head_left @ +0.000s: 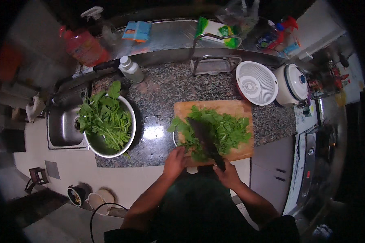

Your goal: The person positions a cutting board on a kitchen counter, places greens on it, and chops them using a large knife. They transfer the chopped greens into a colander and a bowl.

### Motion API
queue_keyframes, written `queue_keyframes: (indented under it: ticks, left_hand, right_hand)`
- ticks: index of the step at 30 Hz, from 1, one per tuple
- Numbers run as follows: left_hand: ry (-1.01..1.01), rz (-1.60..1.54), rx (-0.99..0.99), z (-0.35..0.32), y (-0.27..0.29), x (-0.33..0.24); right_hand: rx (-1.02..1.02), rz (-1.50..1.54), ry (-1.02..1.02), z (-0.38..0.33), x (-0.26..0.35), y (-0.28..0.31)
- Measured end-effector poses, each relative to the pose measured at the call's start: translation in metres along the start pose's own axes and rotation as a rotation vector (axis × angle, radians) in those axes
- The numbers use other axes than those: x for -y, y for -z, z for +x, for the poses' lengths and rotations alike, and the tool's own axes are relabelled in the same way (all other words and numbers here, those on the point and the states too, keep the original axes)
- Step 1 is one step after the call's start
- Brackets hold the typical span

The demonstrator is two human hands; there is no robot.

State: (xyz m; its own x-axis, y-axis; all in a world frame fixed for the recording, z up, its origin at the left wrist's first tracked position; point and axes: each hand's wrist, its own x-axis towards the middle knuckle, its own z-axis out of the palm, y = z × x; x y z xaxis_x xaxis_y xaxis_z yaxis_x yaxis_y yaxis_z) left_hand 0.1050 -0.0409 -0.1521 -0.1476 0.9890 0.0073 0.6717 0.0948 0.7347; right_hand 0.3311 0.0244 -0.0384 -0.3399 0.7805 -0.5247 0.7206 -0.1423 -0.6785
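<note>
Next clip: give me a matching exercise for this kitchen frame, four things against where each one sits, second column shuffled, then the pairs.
Things:
1. knife
2. metal bowl of greens
3. white colander
4. white-capped bottle

Places:
A. beside the sink
B. in the right hand, blade over the chopped greens
C. at the counter's back edge, behind the bowl
D. right of the wire rack

Pairs: 1-B, 2-A, 3-D, 4-C

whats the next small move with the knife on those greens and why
Probably bring the dark broad-bladed knife down through the leafy greens near the left hand, then slide that hand back. The right hand grips the handle, the blade lies over the pile on the wooden cutting board, and most leaves look whole.
</note>
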Motion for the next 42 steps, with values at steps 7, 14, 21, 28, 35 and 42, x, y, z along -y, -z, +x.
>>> queue_keyframes:
  ticks: [7, 14, 21, 28, 35, 42]
  left_hand:
    - [0.059, -0.117, 0.046, 0.000, -0.003, -0.016]
    - [0.051, -0.114, 0.008, 0.009, -0.022, -0.025]
    - [0.093, 0.043, -0.067, 0.035, -0.042, -0.039]
    - [0.225, 0.121, -0.169, 0.052, -0.063, -0.046]
    - [0.241, -0.019, -0.224, 0.076, -0.081, -0.070]
    - [0.220, -0.207, -0.360, 0.104, -0.100, -0.091]
  right_hand:
    - [-0.453, 0.341, -0.067, -0.021, -0.063, 0.059]
    - [-0.825, -0.322, -0.203, -0.010, -0.185, 0.105]
    - [-0.867, -0.467, -0.177, 0.065, -0.210, 0.104]
    - [-0.779, -0.539, -0.121, 0.099, -0.211, 0.114]
    - [-0.660, -0.276, 0.264, 0.121, -0.124, 0.090]
    - [-0.502, -0.052, 0.443, 0.138, -0.067, 0.036]
